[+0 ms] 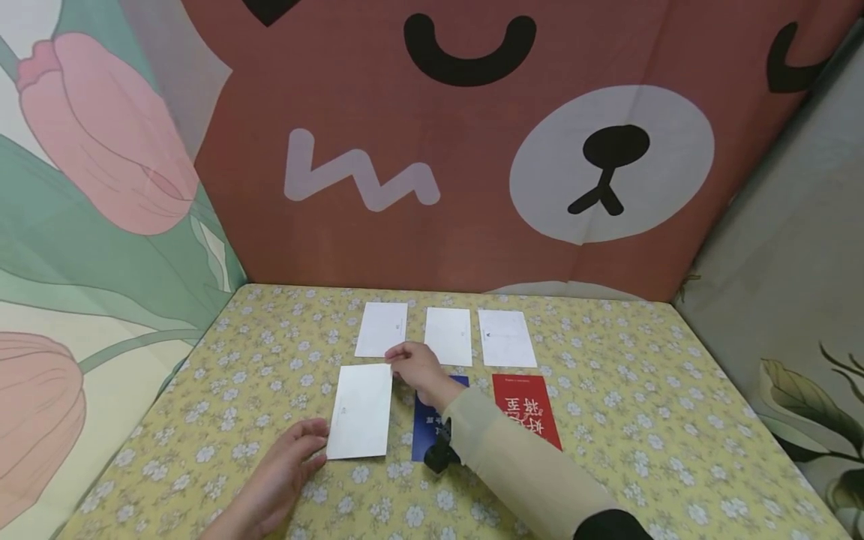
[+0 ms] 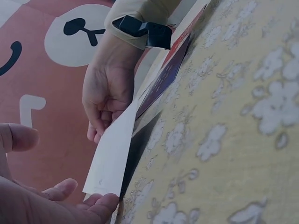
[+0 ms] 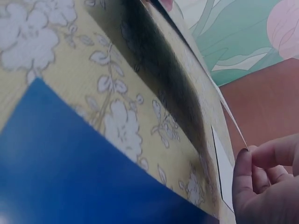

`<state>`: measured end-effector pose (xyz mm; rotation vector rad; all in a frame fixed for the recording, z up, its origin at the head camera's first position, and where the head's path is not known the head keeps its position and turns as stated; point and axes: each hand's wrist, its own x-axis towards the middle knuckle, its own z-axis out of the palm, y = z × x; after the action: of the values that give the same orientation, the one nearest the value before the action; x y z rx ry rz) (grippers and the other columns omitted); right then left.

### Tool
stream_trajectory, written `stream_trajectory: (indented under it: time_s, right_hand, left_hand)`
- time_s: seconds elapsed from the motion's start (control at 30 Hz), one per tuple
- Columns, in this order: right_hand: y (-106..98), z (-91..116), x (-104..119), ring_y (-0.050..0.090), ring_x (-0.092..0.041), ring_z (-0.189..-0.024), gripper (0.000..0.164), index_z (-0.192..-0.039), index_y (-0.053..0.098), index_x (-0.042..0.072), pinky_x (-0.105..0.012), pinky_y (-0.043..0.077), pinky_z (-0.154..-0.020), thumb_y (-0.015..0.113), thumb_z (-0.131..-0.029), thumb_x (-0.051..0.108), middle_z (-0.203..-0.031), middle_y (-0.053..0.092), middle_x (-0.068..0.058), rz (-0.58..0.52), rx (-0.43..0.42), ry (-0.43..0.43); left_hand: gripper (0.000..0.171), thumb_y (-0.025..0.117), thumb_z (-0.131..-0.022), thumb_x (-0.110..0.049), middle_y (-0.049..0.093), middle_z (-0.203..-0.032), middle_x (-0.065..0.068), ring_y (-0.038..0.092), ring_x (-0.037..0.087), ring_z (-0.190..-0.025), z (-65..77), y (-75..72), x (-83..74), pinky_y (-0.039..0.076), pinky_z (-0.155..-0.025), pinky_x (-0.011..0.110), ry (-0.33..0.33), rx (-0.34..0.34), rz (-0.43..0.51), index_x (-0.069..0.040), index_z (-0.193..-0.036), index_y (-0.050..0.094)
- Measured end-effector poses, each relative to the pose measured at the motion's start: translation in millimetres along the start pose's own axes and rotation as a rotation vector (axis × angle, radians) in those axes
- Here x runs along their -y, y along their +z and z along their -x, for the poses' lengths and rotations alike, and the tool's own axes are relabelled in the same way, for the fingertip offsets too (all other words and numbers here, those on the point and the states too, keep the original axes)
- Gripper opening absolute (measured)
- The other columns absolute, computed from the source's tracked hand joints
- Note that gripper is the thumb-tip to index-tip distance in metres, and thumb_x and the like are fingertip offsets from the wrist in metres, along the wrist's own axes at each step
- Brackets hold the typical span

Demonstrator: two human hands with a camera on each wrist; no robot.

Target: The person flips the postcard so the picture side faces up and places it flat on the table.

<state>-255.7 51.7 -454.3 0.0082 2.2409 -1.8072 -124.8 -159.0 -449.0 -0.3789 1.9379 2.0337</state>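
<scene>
A white card point(image 1: 361, 412) is lifted off the cloth, and a dark shadow lies beneath it in both wrist views. My right hand point(image 1: 418, 371) pinches its far right corner between thumb and fingers; in the right wrist view the card shows edge-on at the fingertips point(image 3: 243, 161). At the card's near left edge is my left hand point(image 1: 286, 469), its fingers loosely bent and spread, with fingertips point(image 2: 105, 205) against the near end. Below my right forearm lies a blue card point(image 1: 425, 431), partly hidden by the wrist. The card's underside is hidden in the head view.
Three white cards lie in a back row: left point(image 1: 381, 330), middle point(image 1: 448, 337) and right point(image 1: 508, 337). A red card point(image 1: 523, 401) with characters lies right of the blue one, partly under the sleeve. The flowered cloth point(image 1: 641, 390) meets a printed bear backdrop point(image 1: 472, 247).
</scene>
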Motion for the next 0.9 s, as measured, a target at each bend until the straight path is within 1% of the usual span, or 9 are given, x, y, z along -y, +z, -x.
stream_trajectory:
  time_s: [0.17, 0.27, 0.33, 0.43, 0.57, 0.67, 0.8, 0.83, 0.9]
  right_hand:
    - [1.8, -0.6, -0.8, 0.062, -0.02, -0.086, 0.025, -0.115, 0.07, -0.002, -0.031, 0.052, -0.074, 0.057, -0.095, -0.008, -0.103, 0.068, -0.007, -0.043, -0.027, -0.007]
    - [2.4, -1.0, -1.0, 0.063, -0.022, -0.086, 0.025, -0.116, 0.07, -0.004, -0.031, 0.052, -0.074, 0.057, -0.094, -0.008, -0.101, 0.068, -0.008, -0.066, -0.041, -0.01]
    - [2.3, -0.7, -0.9, 0.063, -0.022, -0.086, 0.025, -0.116, 0.07, -0.004, -0.032, 0.052, -0.074, 0.057, -0.095, -0.008, -0.101, 0.067, -0.008, -0.072, -0.044, -0.007]
    - [1.6, -0.9, -0.9, 0.063, -0.02, -0.087, 0.024, -0.116, 0.07, -0.004, -0.033, 0.053, -0.076, 0.057, -0.096, -0.007, -0.101, 0.068, -0.008, -0.085, -0.047, 0.0]
    - [-0.3, -0.2, -0.7, 0.064, -0.019, -0.09, 0.022, -0.116, 0.07, -0.004, -0.035, 0.056, -0.083, 0.057, -0.098, -0.006, -0.104, 0.068, -0.008, -0.094, -0.054, 0.01]
    - [-1.3, -0.2, -1.6, 0.065, -0.019, -0.091, 0.02, -0.115, 0.071, -0.003, -0.037, 0.056, -0.086, 0.057, -0.1, -0.004, -0.106, 0.068, -0.009, -0.104, -0.063, 0.016]
    - [-2.4, -0.8, -3.0, 0.065, -0.02, -0.089, 0.019, -0.116, 0.071, -0.003, -0.037, 0.056, -0.085, 0.057, -0.102, -0.002, -0.106, 0.069, -0.009, -0.132, -0.066, 0.029]
    - [-2.8, -0.7, -3.0, 0.065, -0.02, -0.088, 0.02, -0.116, 0.071, -0.003, -0.037, 0.055, -0.085, 0.056, -0.103, -0.002, -0.106, 0.069, -0.009, -0.14, -0.063, 0.032]
    - [-3.1, -0.9, -2.9, 0.065, -0.018, -0.089, 0.02, -0.118, 0.07, -0.003, -0.037, 0.056, -0.086, 0.056, -0.103, -0.003, -0.107, 0.069, -0.009, -0.158, -0.054, 0.031]
  left_hand:
    - [0.045, 0.049, -0.103, -0.006, 0.04, -0.143, 0.026, 0.041, 0.038, -0.133, -0.7, 1.7, 1.0, 0.04, -0.108, 0.051, -0.01, 0.017, -0.018, 0.014, -0.142, 0.037]
    - [0.05, 0.048, -0.103, -0.007, 0.035, -0.146, 0.031, 0.038, 0.042, -0.136, -0.8, 2.8, 1.1, 0.035, -0.112, 0.056, 0.004, 0.027, -0.044, 0.016, -0.144, 0.032]
    - [0.051, 0.049, -0.103, -0.007, 0.034, -0.146, 0.032, 0.037, 0.043, -0.137, -0.6, 3.3, 1.3, 0.034, -0.113, 0.058, 0.008, 0.019, -0.05, 0.016, -0.145, 0.031]
    - [0.052, 0.048, -0.103, -0.007, 0.033, -0.147, 0.032, 0.036, 0.044, -0.138, -0.5, 3.2, 1.6, 0.033, -0.114, 0.058, 0.01, 0.012, -0.044, 0.017, -0.145, 0.03]
    - [0.052, 0.052, -0.104, -0.005, 0.036, -0.147, 0.033, 0.038, 0.044, -0.138, -1.8, 2.2, 3.3, 0.038, -0.113, 0.055, 0.021, -0.004, -0.064, 0.017, -0.146, 0.031]
    - [0.051, 0.059, -0.101, -0.003, 0.042, -0.146, 0.033, 0.043, 0.045, -0.136, -1.6, -0.2, 5.7, 0.045, -0.108, 0.049, 0.068, -0.029, -0.156, 0.016, -0.145, 0.039]
    - [0.042, 0.065, -0.098, -0.001, 0.054, -0.142, 0.028, 0.05, 0.045, -0.133, 1.8, -4.0, 7.7, 0.054, -0.096, 0.034, 0.164, -0.104, -0.305, 0.012, -0.136, 0.055]
    - [0.039, 0.065, -0.097, 0.0, 0.055, -0.141, 0.027, 0.051, 0.045, -0.132, 2.8, -4.7, 7.7, 0.055, -0.094, 0.031, 0.185, -0.125, -0.327, 0.011, -0.133, 0.058]
    - [0.033, 0.064, -0.097, 0.003, 0.058, -0.139, 0.024, 0.052, 0.044, -0.132, 3.7, -5.4, 6.9, 0.055, -0.089, 0.025, 0.216, -0.157, -0.328, 0.01, -0.129, 0.06]
